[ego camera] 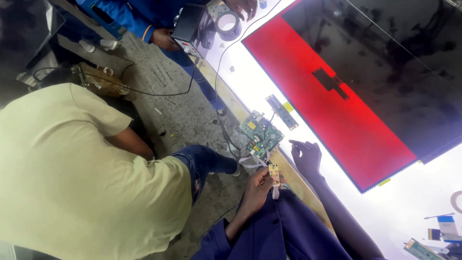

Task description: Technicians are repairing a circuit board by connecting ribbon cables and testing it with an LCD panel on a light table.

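Note:
My left hand (260,187), coming out of a dark blue sleeve, pinches a small yellow circuit board (274,172) with a white flat ribbon cable (250,162) hanging from it. Just above it, a green circuit board (261,135) lies at the edge of the bright white table (269,72). My right hand (307,156) rests on that edge with fingers apart and holds nothing. It sits near the corner of a large display panel (337,110), which glows red on one side and is dark on the other. A narrow strip board (281,111) lies beside the panel.
A person in a pale green shirt (72,178) and blue jeans crouches at the left on the concrete floor. Another person in blue at the top has hands by a black box device (188,21) and a tape roll (227,22). Black wires cross the floor. Small boards (423,249) lie at bottom right.

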